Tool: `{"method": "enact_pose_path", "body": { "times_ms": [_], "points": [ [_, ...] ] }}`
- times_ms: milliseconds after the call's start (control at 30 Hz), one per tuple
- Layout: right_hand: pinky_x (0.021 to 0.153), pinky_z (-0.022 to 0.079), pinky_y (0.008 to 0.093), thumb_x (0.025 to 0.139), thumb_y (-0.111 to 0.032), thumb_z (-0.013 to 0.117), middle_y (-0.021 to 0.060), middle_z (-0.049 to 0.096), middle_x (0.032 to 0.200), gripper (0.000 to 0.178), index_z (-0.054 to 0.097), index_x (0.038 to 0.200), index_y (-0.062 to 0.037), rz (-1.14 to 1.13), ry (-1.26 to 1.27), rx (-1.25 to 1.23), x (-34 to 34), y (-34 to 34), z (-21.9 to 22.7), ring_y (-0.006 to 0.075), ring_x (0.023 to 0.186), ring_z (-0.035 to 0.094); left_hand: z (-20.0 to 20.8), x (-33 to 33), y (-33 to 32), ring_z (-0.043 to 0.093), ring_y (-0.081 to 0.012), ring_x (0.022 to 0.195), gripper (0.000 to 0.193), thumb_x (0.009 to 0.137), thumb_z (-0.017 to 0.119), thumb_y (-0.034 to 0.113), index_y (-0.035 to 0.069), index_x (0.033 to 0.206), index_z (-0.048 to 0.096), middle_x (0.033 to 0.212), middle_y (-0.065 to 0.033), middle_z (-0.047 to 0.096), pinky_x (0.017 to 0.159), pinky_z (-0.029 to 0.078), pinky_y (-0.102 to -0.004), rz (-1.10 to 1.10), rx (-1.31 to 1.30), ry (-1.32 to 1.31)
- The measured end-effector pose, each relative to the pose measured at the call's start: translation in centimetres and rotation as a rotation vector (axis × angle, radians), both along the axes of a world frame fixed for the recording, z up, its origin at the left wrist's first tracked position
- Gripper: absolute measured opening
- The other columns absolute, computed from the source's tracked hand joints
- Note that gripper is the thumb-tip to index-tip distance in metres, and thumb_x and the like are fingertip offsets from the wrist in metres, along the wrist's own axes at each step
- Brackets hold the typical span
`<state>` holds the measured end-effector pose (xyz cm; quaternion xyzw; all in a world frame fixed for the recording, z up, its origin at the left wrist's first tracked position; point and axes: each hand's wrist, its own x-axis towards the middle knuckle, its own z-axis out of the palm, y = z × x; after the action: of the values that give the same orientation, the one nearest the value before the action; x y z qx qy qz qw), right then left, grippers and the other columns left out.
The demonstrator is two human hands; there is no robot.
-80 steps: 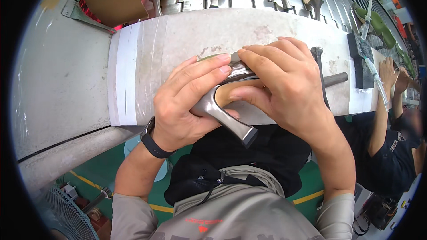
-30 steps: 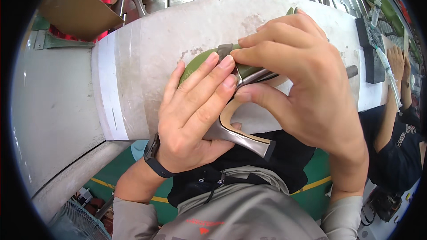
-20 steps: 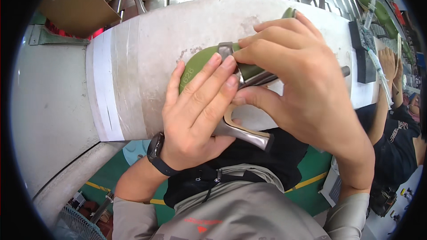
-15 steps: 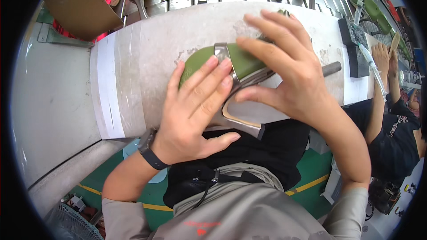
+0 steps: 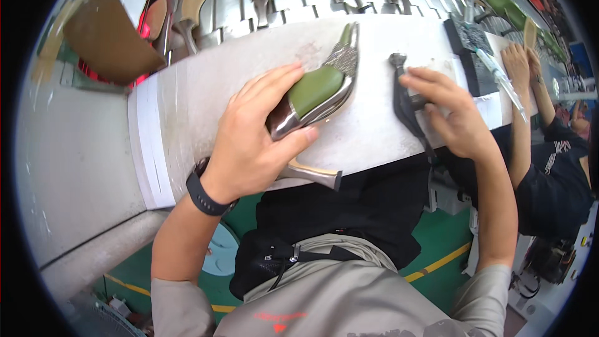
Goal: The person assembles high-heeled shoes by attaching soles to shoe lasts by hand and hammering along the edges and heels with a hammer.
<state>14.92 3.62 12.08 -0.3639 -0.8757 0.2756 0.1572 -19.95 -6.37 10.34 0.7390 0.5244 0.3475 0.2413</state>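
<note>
A green high-heeled shoe [image 5: 317,90] with a metallic band, a textured silvery strap and a beige inner sole lies tilted on its side on the white work surface. My left hand [image 5: 253,122] is wrapped around its toe part, the thumb pressed along the near side. The heel points toward me, past the surface's near edge. To the right, my right hand [image 5: 452,112] has its fingers and thumb around the handle of a dark hammer [image 5: 405,103]. The hammer's long head extends to the left of the fingers; most of the handle is hidden by the hand.
Beyond the white work surface [image 5: 206,93], a slatted metal conveyor [image 5: 231,12] carries several beige-soled heels. A black block [image 5: 471,56] with a syringe [image 5: 499,75] stands at the right. Further right are a co-worker's hands [image 5: 521,65]. A brown panel [image 5: 109,34] rises at the far left.
My right hand has left the shoe and moved right to the hammer. My left hand now grips the shoe's toe instead of lying flat on it, and the shoe has turned, its strap end pointing away.
</note>
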Motion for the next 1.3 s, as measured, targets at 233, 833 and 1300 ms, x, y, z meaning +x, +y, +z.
{"method": "enact_pose_path", "body": {
  "times_ms": [233,833,1300],
  "points": [
    [0.086,0.055,0.0449,0.084,0.007,0.062,0.0119,0.070,0.113,0.055,0.068,0.136,-0.0094,0.012,-0.259,0.343,-0.8,-1.8,-0.8,0.0340,0.103,0.067,2.0,1.4,1.1,0.058,-0.0406,0.137,0.083,0.079,0.085,0.015,-0.005,0.153,0.051,0.150,-0.0270,0.059,0.118,0.043,-0.0447,-0.026,-0.081,0.084],
    [0.106,0.055,0.0365,0.099,-0.008,0.065,0.0223,0.073,0.131,0.035,0.063,0.129,0.0097,-0.504,1.264,-0.896,-9.2,-7.0,-3.3,0.0222,0.117,0.071,2.2,2.2,4.2,0.062,-0.0432,0.134,0.098,0.077,0.085,0.015,-0.007,0.161,0.040,0.153,-0.0301,0.056,0.114,0.046,-0.0492,-0.171,-0.058,0.185],
    [0.105,0.057,0.0412,0.089,0.002,0.076,0.0248,0.074,0.125,0.032,0.068,0.120,0.0058,-0.143,0.521,-0.684,-7.6,1.7,4.5,0.0304,0.118,0.074,2.1,1.8,4.4,0.065,-0.0429,0.131,0.096,0.074,0.087,0.018,-0.006,0.157,0.047,0.150,-0.0360,0.056,0.105,0.050,-0.0531,-0.182,-0.050,0.161]
  ]
}}
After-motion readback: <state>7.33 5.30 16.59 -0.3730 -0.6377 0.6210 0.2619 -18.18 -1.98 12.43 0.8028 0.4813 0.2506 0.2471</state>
